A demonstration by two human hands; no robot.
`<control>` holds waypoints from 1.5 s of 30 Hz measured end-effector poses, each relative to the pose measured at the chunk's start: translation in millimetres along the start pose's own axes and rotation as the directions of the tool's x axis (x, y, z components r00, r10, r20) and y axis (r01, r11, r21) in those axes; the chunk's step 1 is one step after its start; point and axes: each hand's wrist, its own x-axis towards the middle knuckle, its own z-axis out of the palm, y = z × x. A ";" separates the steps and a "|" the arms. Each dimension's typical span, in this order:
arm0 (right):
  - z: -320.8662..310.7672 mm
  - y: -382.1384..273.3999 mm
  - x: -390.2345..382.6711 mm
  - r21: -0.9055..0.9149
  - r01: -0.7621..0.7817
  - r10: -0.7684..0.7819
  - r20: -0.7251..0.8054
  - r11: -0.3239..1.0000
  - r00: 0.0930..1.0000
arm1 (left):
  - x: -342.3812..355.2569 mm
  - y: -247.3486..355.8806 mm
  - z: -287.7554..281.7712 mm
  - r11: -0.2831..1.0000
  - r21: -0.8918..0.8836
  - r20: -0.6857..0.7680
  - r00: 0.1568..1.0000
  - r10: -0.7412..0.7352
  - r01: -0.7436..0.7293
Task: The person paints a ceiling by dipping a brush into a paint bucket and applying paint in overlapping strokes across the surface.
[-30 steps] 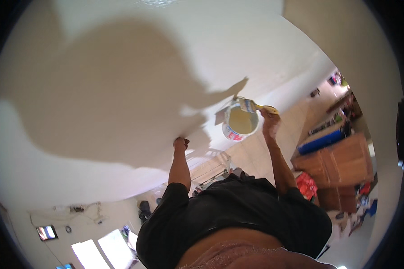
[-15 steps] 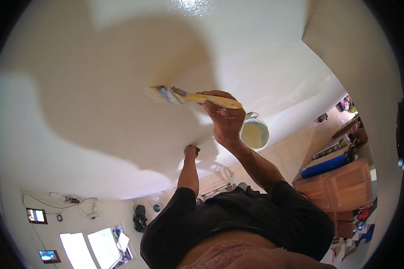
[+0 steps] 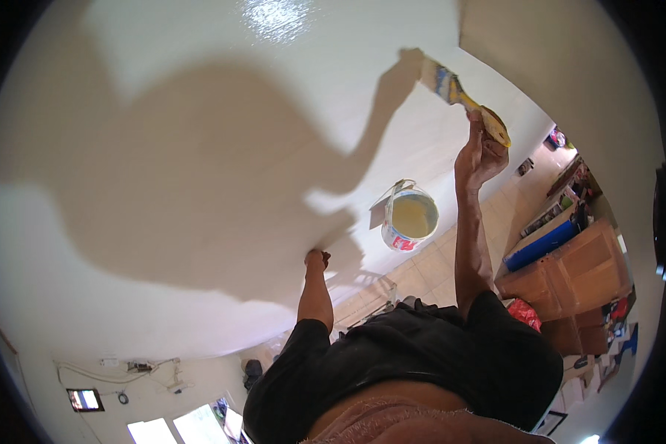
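Observation:
My right hand (image 3: 482,155) grips a paintbrush (image 3: 466,103) by its yellow handle; its pale bristles are raised at the upper right, close to the white wall (image 3: 163,325) and the shadow cast on it. Below the brush, a white bucket (image 3: 411,218) of cream paint hangs by a wire handle against the wall. My left hand (image 3: 317,258) is curled against the wall left of the bucket; what it holds, if anything, is too small to tell. A glossy patch shines at the top of the wall.
A tiled floor (image 3: 440,266) lies below. Wooden panels (image 3: 577,274), a blue board (image 3: 540,244) and a red bag (image 3: 524,314) are at the right. At the lower left are a screen (image 3: 85,399) with cables and a bright window (image 3: 200,425). A wall corner rises upper right.
The brush went from over the bucket leftward across the wall, then moved up and right to the upper right. My left hand stays low on the wall, slightly further right in the picture.

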 end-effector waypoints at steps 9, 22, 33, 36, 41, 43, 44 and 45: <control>35.2 -40.8 -73.6 -0.265 0.318 -0.224 0.332 0.910 0.917 | -0.6 1.8 4.5 0.996 -0.003 -0.009 0.996 -0.085 0.085; 46.4 -79.8 -86.6 0.113 -0.340 0.200 0.623 0.934 0.756 | 3.0 4.7 -8.1 0.998 0.063 0.060 0.998 -0.015 0.011; -19.4 24.4 47.6 0.156 -0.025 0.025 0.004 0.987 1.000 | 13.0 4.1 -11.6 0.992 0.123 0.146 0.989 -0.002 -0.017; -28.8 29.6 58.1 -0.062 0.110 -0.112 -0.027 0.992 0.993 | 16.3 3.9 -10.3 0.995 0.101 0.120 0.992 -0.033 0.020; -13.1 18.0 60.9 -0.287 0.368 -0.373 0.039 0.885 0.927 | 14.7 4.8 -17.9 0.996 0.092 0.185 0.982 -0.020 0.003; -8.7 24.2 59.1 -0.337 0.397 -0.399 0.067 0.853 0.914 | 12.1 5.6 -19.5 0.997 0.074 0.186 0.982 -0.021 0.007; -8.7 29.8 59.2 -0.344 0.397 -0.396 0.077 0.851 0.915 | 7.4 4.6 -15.5 0.995 0.095 0.164 0.986 -0.018 0.003; -7.8 28.5 58.3 -0.348 0.366 -0.362 0.080 0.863 0.929 | 1.8 4.6 -11.5 0.993 0.117 0.142 0.990 -0.015 -0.001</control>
